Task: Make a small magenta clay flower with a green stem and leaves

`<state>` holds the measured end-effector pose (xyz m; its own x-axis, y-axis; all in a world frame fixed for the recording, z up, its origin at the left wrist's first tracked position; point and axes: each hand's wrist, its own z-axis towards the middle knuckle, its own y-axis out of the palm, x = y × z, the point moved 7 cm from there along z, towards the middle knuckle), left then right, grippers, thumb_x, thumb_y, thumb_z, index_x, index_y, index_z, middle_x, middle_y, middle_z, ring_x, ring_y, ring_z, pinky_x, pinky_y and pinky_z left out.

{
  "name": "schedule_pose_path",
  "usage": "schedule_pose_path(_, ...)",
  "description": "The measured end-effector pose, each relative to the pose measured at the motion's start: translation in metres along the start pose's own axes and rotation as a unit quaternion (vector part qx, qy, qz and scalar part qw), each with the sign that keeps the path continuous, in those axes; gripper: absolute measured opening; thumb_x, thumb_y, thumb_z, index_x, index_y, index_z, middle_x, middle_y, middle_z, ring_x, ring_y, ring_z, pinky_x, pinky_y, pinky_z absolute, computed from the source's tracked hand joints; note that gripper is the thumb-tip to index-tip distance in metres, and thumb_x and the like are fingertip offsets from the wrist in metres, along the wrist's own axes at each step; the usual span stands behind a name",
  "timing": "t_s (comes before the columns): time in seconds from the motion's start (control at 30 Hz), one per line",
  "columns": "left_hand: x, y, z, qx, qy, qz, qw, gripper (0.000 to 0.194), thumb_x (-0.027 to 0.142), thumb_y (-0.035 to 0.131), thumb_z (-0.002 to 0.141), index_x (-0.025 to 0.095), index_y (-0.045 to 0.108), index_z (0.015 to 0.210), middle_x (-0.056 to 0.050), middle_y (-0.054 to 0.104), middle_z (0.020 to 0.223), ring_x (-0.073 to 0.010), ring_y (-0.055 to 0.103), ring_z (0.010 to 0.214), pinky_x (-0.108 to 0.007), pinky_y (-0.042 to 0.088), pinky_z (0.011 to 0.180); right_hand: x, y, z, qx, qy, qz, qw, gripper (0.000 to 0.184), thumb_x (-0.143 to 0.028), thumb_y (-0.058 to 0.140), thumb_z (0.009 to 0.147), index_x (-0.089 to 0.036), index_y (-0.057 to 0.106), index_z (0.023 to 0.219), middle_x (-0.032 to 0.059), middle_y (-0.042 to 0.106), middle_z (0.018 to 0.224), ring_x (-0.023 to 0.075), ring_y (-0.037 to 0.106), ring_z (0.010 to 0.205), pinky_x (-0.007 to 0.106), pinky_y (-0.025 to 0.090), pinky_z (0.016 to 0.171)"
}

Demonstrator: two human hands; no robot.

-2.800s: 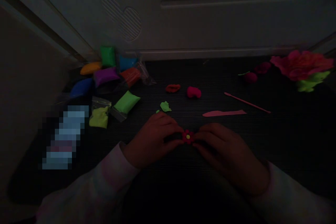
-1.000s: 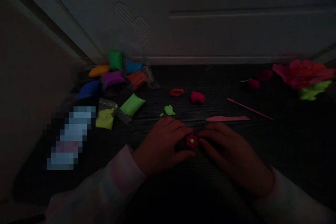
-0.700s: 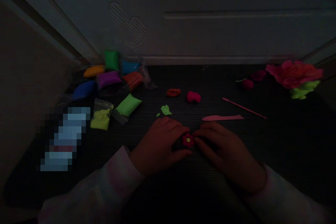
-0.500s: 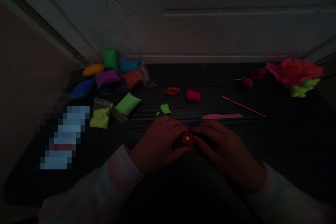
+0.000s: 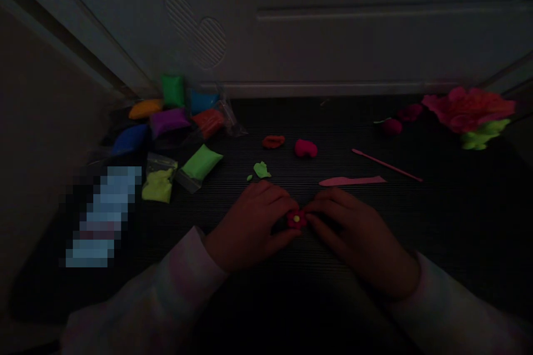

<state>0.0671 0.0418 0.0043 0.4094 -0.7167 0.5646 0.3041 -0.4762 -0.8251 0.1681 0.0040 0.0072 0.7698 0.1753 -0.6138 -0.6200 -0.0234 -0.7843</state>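
Between my two hands is a small red clay flower (image 5: 292,221) with a yellow centre, lying at the dark tabletop. My left hand (image 5: 254,227) has its thumb and forefinger closed around the flower's left side. From the right, the fingertips of my right hand (image 5: 360,238) pinch at its edge. Just beyond my hands lie a light green clay scrap (image 5: 262,170), a lump of pink-red clay (image 5: 305,148) and an orange-red clay piece (image 5: 273,142). A pink modelling knife (image 5: 352,181) and a thin pink modelling stick (image 5: 387,165) rest beyond my right hand.
On the left are several clay packets, among them a light green packet (image 5: 202,162), a yellow bag (image 5: 158,183) and a purple packet (image 5: 169,122). A pink artificial flower (image 5: 468,110) lies far right, near dark red clay balls (image 5: 392,127). A pale panel (image 5: 333,50) stands behind.
The view has shifted very slightly. Both hands stay at the flower, the left thumb drawn in a little closer to it.
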Motion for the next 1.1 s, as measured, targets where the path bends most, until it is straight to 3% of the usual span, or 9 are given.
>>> schedule_pose_path(0.67,0.0011,0.001,0.0014,-0.001,0.012,-0.016,1.0,0.018,0.029,0.054,0.077,0.018,0.055,0.091,-0.001,0.056,0.09,-0.0162,0.044,0.088,-0.031,0.035,0.082,-0.0005,0.0027,-0.0015,-0.016,-0.003,-0.012,1.0,0.016,-0.018,0.045,0.081,-0.02,0.06,0.087,0.0035,0.057,0.085,0.0142,0.053,0.077,0.03,0.046,0.07)
schedule_pose_path(0.9,-0.0022,-0.0064,-0.0028,0.006,0.029,-0.044,0.999,0.043,0.037,0.06,0.071,0.016,0.048,0.107,-0.005,0.054,0.101,-0.0179,0.044,0.096,-0.032,0.037,0.085,0.0017,-0.0028,-0.0038,0.001,-0.001,0.021,1.0,0.021,-0.021,0.049,0.079,-0.02,0.054,0.099,0.0036,0.056,0.093,0.0139,0.052,0.089,0.028,0.045,0.079)
schedule_pose_path(1.1,-0.007,-0.0074,-0.0068,0.01,0.02,-0.055,0.998,0.031,0.031,0.058,0.074,0.018,0.052,0.102,-0.003,0.055,0.097,-0.016,0.045,0.093,-0.03,0.037,0.084,0.0024,0.0006,-0.0068,-0.017,-0.023,0.002,1.0,0.027,-0.024,0.055,0.075,-0.021,0.053,0.103,0.0039,0.056,0.097,0.015,0.053,0.089,0.03,0.046,0.078)
